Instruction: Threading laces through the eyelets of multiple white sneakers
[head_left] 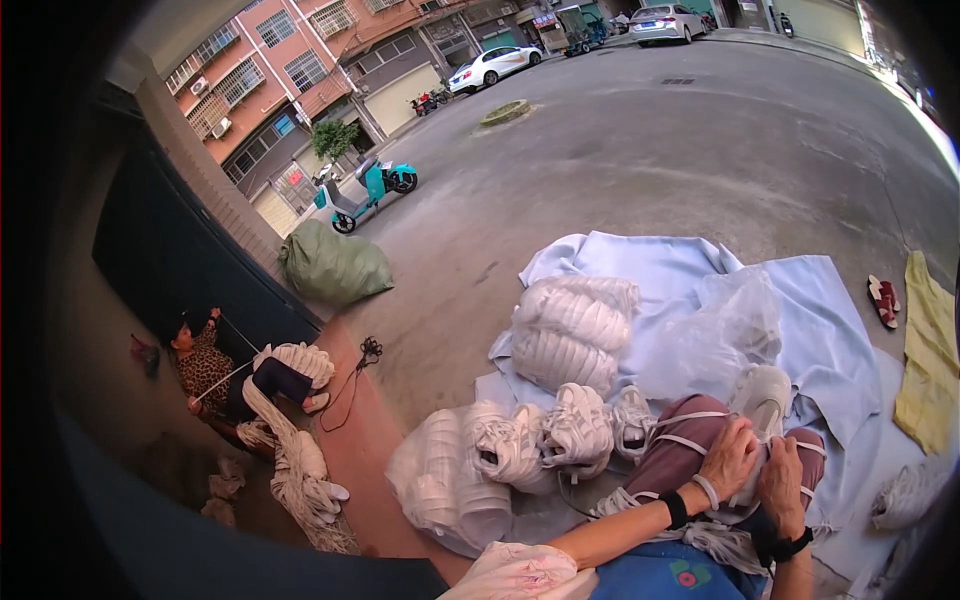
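Resting on the knee, left hand (728, 458) and right hand (780, 480) — both seemingly gripping white cord (690, 443) — fingers curled.

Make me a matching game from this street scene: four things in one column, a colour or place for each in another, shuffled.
1 scooter
2 big sack
3 sheet
4 sandals

a red and white, lying on the pavement at right
b teal, parked by the buildings
c green, against the dark wall
d pale blue, spread on the ground

Pairs: 1-b, 2-c, 3-d, 4-a
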